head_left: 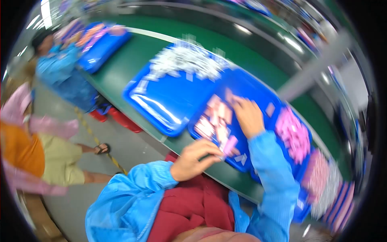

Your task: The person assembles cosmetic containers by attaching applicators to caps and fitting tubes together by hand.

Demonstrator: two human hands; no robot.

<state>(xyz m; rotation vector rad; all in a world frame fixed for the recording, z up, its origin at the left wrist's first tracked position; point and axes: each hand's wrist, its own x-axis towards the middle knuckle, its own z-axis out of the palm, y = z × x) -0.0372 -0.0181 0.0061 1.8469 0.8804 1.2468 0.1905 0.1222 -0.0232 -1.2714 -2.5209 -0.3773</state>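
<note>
My left hand (197, 159) is closed in a pinch at the near edge of a blue tray (238, 162). A small pink strip (230, 145) stands at its fingertips; blur hides the exact grip. Over the same tray, my right hand (248, 115) has its fingers drawn together, with a pale pink piece (229, 96) at their tips. Loose pale pink pieces (217, 115) lie heaped in the tray's left part, between my hands. A few small pieces lie apart from the heap, one near the far side.
Left of my hands, a blue tray (161, 105) holds a pile of white pieces (185, 60). Bright pink pieces (293, 135) fill a tray to the right, beside striped bundles (316, 175). A co-worker in blue (60, 72) sits farther left; another person (40, 157) stands behind.
</note>
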